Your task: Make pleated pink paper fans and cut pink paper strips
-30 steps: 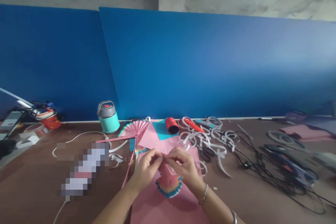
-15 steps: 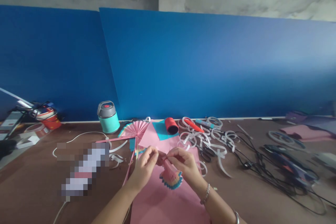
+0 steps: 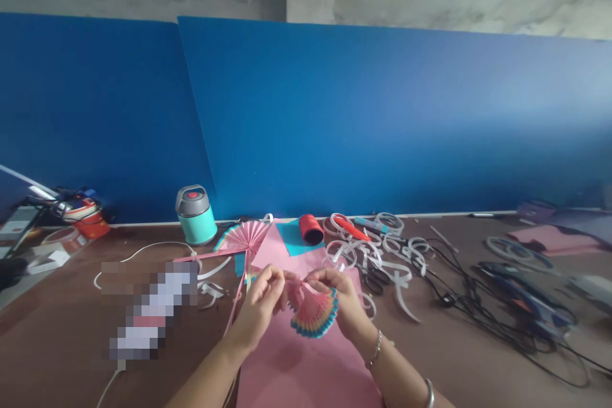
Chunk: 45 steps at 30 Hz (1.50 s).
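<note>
A small pleated paper fan (image 3: 313, 313), pink inside with yellow and blue edge bands, hangs between my hands with its scalloped edge toward me. My left hand (image 3: 262, 303) is closed, thumb and forefinger pinching the narrow gathered end from the left. From the right, my right hand (image 3: 337, 299) pinches the same gathered end, its other fingers behind the pleats. Pink paper sheets (image 3: 306, 370) lie under both hands. Just beyond them rests a larger pink pleated fan (image 3: 248, 239) with long strips, beside blue paper (image 3: 292, 236).
A red roll (image 3: 311, 230) sits on the paper. White paper strips (image 3: 382, 255) and a red-handled tool (image 3: 351, 228) lie to its right. Black cables (image 3: 471, 303) spread at right. A teal flask (image 3: 197, 217) stands at back left, near a blurred-out object (image 3: 155, 309).
The small fan has spread wider and turned to show more of its pleats and coloured bands. Both hands keep their pinch at its gathered end.
</note>
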Each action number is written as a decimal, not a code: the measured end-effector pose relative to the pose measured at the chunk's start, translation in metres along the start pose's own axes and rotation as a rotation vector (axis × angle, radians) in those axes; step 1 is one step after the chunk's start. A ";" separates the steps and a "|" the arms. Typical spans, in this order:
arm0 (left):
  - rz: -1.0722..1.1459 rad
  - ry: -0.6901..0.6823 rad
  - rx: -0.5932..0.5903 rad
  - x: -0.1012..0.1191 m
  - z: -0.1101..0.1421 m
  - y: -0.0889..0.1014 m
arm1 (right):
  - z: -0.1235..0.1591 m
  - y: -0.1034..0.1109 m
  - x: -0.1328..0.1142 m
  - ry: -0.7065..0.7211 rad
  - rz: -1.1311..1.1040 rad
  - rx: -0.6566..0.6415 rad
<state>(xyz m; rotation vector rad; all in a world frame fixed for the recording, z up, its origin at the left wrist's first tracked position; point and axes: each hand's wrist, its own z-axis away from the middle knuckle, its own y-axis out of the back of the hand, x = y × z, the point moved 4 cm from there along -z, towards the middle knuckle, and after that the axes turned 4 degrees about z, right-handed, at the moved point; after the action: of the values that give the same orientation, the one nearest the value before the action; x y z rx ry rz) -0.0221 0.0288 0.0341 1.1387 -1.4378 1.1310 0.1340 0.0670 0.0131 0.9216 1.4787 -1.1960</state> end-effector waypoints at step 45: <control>-0.085 0.095 -0.065 0.003 0.005 -0.020 | 0.008 -0.013 -0.013 0.084 -0.101 -0.134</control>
<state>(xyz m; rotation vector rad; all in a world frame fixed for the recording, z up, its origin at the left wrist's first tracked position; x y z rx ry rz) -0.0032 0.0209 0.0380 1.0764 -1.3313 1.0577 0.1266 0.0564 0.0280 0.8231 1.6687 -1.1265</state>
